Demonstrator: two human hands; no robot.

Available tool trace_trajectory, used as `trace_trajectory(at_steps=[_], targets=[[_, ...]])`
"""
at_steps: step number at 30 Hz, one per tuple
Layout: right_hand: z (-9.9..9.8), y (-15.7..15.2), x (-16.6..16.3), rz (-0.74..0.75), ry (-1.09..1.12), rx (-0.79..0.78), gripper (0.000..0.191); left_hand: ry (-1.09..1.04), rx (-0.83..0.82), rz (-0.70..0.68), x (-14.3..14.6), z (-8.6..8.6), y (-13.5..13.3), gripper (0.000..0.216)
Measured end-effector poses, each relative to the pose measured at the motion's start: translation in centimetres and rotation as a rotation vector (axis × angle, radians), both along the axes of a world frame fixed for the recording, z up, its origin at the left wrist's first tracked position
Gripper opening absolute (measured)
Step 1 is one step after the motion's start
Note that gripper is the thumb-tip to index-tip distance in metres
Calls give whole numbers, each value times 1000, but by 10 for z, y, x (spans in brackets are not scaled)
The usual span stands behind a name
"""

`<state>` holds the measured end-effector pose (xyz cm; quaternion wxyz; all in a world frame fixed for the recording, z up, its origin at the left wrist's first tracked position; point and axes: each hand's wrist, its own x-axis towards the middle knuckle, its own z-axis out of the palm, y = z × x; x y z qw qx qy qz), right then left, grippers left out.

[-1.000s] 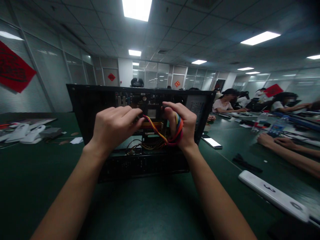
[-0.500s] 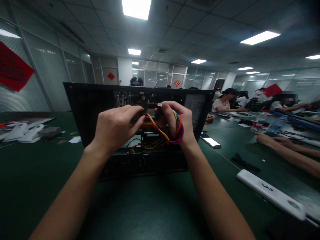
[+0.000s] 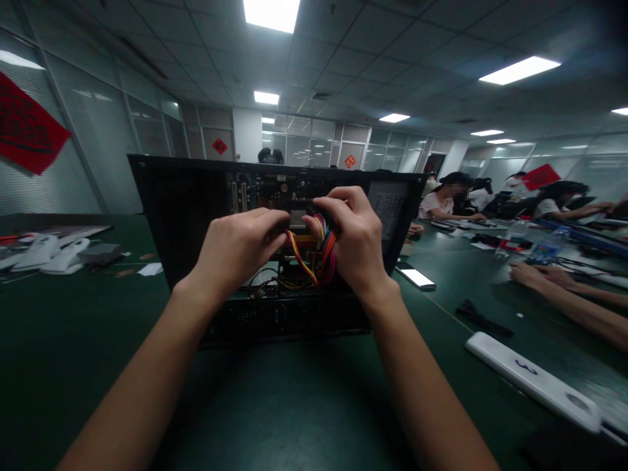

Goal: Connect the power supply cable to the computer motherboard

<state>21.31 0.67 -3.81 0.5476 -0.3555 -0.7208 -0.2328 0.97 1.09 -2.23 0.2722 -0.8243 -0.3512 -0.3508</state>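
Over the open computer case (image 3: 161,216), the right hand (image 3: 356,245) clamps the wire bundle (image 3: 321,261) — limp, light, best gripped near its end — and the left hand (image 3: 240,252) seemingly pinches it too.

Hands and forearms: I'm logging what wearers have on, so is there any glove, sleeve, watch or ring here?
Nothing worn shows. The left hand and right hand are ungloved. The left forearm and right forearm are uncovered down to the picture's lower edge: no sleeve in view. No watch, bracelet or ring can be made out, though dim light could hide a thin one.
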Motion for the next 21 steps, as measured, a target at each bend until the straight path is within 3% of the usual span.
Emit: trace_trajectory(at_steps=[4,9,15,21], targets=[[-18,23,-10,-64,-126,-133,24,-54,-48,42,-1,-6,12,28],[-46,53,-16,-189,-322,-424,26,8,-105,76,1,-21,32,22],[-71,82,5,-262,-452,-768,20,27,-363,79,7,-54,65,25],[-81,89,8,-238,-510,-813,23,63,-489,52,16,-79,83,25]])
